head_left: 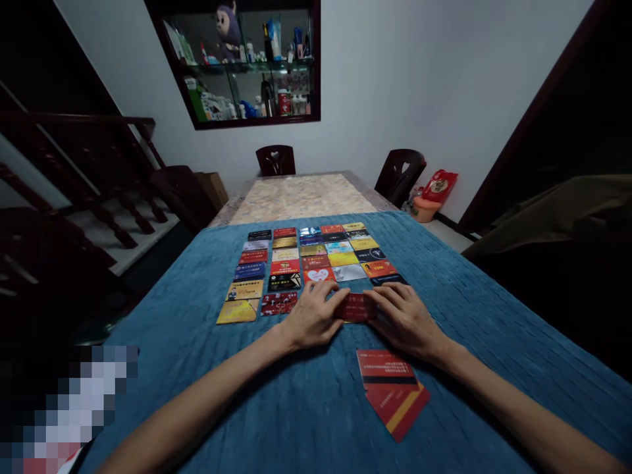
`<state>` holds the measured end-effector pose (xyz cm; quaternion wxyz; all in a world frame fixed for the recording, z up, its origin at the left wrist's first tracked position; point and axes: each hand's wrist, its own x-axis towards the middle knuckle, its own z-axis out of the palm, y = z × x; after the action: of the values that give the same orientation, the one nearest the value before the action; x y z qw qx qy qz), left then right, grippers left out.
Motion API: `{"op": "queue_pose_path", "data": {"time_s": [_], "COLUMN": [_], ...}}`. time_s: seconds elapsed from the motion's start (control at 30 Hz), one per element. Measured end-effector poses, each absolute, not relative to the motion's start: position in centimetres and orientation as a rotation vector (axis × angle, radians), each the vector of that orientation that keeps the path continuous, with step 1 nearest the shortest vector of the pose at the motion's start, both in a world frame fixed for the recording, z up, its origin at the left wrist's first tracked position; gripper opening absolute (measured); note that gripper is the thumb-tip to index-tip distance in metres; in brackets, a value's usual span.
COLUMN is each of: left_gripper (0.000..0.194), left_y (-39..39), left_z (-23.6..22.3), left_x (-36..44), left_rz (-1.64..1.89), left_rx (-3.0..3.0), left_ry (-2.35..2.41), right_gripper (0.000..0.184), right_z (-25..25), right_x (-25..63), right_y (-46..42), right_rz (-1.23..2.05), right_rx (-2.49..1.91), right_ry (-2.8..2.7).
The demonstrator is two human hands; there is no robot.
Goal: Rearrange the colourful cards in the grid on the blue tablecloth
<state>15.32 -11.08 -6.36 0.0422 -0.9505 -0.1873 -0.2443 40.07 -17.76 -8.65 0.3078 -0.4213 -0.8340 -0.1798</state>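
Observation:
A dark red card (pixel 356 307) lies on the blue cloth (pixel 197 368) between my two hands. My left hand (pixel 312 316) pinches its left edge with curled fingers. My right hand (pixel 405 320) rests on its right edge, fingers bent over it. Beyond my hands, several rows of colourful cards (pixel 309 263) are laid out in a grid. A small pile of red cards (pixel 394 390) lies on the cloth near my right forearm.
The cloth covers the near part of a long marble-patterned table (pixel 301 195). Two dark chairs (pixel 275 160) stand at the far end. A stair railing (pixel 74 171) runs at left, a wall shelf (pixel 247 62) with bottles hangs above, and a dark covered shape (pixel 557 224) sits at right.

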Motion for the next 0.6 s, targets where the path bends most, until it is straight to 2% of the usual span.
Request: {"op": "queue_pose_path", "data": {"time_s": [0.1,0.6], "left_gripper": [0.058,0.041], "left_y": [-11.1,-11.0], "left_z": [-6.5,-5.3], "left_x": [15.2,15.0], "left_rz": [-0.703,-0.492], "left_rx": [-2.870,-2.761], "left_ry": [-0.577,-0.606], "right_gripper": [0.045,0.050], "right_z": [-8.7,-8.3], "right_x": [40.2,40.0], "right_y": [-17.8,-17.4], "right_rz": [-0.456,-0.486], "right_rx": [-1.125,-1.121], "right_ry": [-2.208,-2.240]}}
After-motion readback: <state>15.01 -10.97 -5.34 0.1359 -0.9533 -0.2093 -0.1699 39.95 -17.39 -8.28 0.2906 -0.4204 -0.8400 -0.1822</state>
